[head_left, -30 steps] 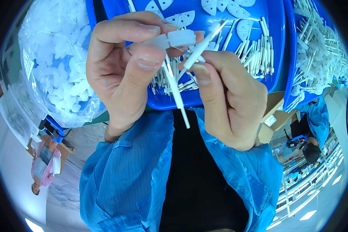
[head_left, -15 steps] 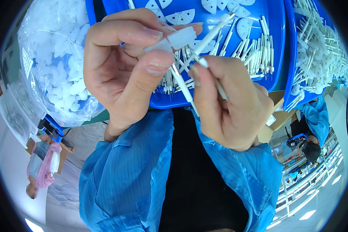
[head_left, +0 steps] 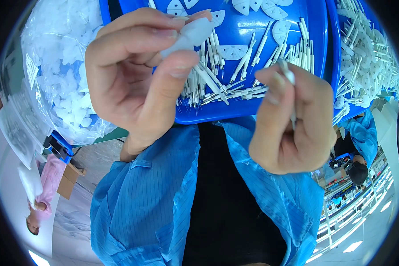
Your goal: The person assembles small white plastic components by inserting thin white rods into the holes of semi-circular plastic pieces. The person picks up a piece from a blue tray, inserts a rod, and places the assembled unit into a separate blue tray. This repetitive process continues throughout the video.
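My left hand [head_left: 135,82] is closed, pinching a translucent white plastic piece [head_left: 193,36] between thumb and fingers above the tray's left side. To the right, my right hand [head_left: 297,122] is closed round a thin rod [head_left: 287,73], whose metallic-looking end points up past the thumb; most of it is hidden in the fingers. Beneath both hands is a blue tray [head_left: 248,111]. Many slim white rods [head_left: 208,82] with thin pin tips lie in it, along with flat white fan-shaped pieces with holes [head_left: 233,52].
At left stands a clear plastic bag [head_left: 71,71] full of translucent white pieces. A second blue tray [head_left: 343,113] at right is heaped with white rods and flat pieces [head_left: 368,57]. A person in pink [head_left: 51,181] is at far left, another in blue [head_left: 363,133] at far right.
My right hand has moved right and down, away from the left hand, and the long rods crossing between them no longer show there. My left hand has shifted slightly left, still pinching the plastic piece.
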The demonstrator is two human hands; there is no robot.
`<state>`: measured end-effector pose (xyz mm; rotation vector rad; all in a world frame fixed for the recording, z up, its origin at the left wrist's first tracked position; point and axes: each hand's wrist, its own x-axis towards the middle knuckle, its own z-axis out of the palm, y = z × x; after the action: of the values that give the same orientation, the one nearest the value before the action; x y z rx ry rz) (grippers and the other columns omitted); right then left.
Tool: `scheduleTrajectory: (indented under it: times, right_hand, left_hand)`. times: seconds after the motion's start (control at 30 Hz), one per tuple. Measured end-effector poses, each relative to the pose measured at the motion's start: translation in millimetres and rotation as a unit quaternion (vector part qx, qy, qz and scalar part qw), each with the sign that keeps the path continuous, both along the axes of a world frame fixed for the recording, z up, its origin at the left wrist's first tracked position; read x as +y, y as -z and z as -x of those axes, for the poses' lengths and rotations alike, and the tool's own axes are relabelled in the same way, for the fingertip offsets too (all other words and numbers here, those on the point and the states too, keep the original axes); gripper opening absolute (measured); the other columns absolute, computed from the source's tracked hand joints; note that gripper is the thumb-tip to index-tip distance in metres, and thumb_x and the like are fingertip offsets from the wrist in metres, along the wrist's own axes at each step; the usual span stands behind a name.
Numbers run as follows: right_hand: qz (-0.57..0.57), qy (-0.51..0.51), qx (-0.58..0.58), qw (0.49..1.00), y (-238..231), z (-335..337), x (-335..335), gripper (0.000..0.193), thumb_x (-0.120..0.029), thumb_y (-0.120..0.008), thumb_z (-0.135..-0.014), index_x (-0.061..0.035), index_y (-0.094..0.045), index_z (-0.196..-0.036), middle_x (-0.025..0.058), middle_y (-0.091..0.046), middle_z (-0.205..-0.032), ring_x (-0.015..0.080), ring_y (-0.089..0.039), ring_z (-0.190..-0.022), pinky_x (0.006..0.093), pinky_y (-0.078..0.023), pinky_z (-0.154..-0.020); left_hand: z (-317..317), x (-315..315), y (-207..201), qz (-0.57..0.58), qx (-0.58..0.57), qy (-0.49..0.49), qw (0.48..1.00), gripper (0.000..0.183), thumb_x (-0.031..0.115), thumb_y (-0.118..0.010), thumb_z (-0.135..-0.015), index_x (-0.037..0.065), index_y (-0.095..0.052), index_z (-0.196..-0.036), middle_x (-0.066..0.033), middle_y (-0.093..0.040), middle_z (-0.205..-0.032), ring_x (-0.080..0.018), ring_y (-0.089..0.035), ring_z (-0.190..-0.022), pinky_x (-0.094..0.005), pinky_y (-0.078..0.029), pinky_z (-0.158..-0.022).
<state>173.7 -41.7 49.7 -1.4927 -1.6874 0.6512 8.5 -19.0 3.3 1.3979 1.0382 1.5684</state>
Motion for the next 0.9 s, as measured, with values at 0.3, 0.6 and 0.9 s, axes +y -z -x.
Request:
scheduleTrajectory:
  times: [0.3, 0.6, 0.9]
  right_hand:
    - [-0.119, -0.083, -0.003, 0.989, 20, 14, 9, 0.018, 0.001, -0.075, -0.079, 0.003, -0.063, -0.093, 0.0125, -0.068, -0.077, 0.0177, -0.067, -0.06, 0.0245, -0.051, -0.052]
    - [0.001, -0.099, -0.062, 0.993, 1, 18, 12, 0.013, 0.002, -0.072, -0.081, 0.0009, -0.063, -0.09, 0.0089, -0.067, -0.071, 0.012, -0.065, -0.056, 0.0231, -0.048, -0.05]
    - [0.124, -0.071, 0.114, 0.983, 4, 6, 3, 0.007, -0.003, -0.062, -0.091, 0.0009, -0.063, -0.096, 0.0043, -0.066, -0.073, 0.0029, -0.056, -0.06, 0.0175, -0.042, -0.053]
  left_hand:
    - [-2, -6, -2, 0.101, -0.139, 0.017, 0.985, 0.037, 0.035, -0.063, -0.092, 0.002, -0.051, -0.103, -0.0162, -0.054, -0.105, -0.0375, -0.069, -0.085, -0.0473, -0.062, -0.076]
    - [-11, -9, -7, 0.121, -0.203, -0.007, 0.972, 0.039, 0.037, -0.063, -0.091, 0.002, -0.05, -0.104, -0.0158, -0.052, -0.105, -0.0374, -0.069, -0.084, -0.0457, -0.062, -0.077]
    - [-1, -3, 3, 0.035, -0.037, 0.091, 0.994, 0.033, 0.022, -0.069, -0.088, -0.001, -0.051, -0.103, -0.0177, -0.054, -0.105, -0.0269, -0.064, -0.094, -0.0412, -0.056, -0.084]
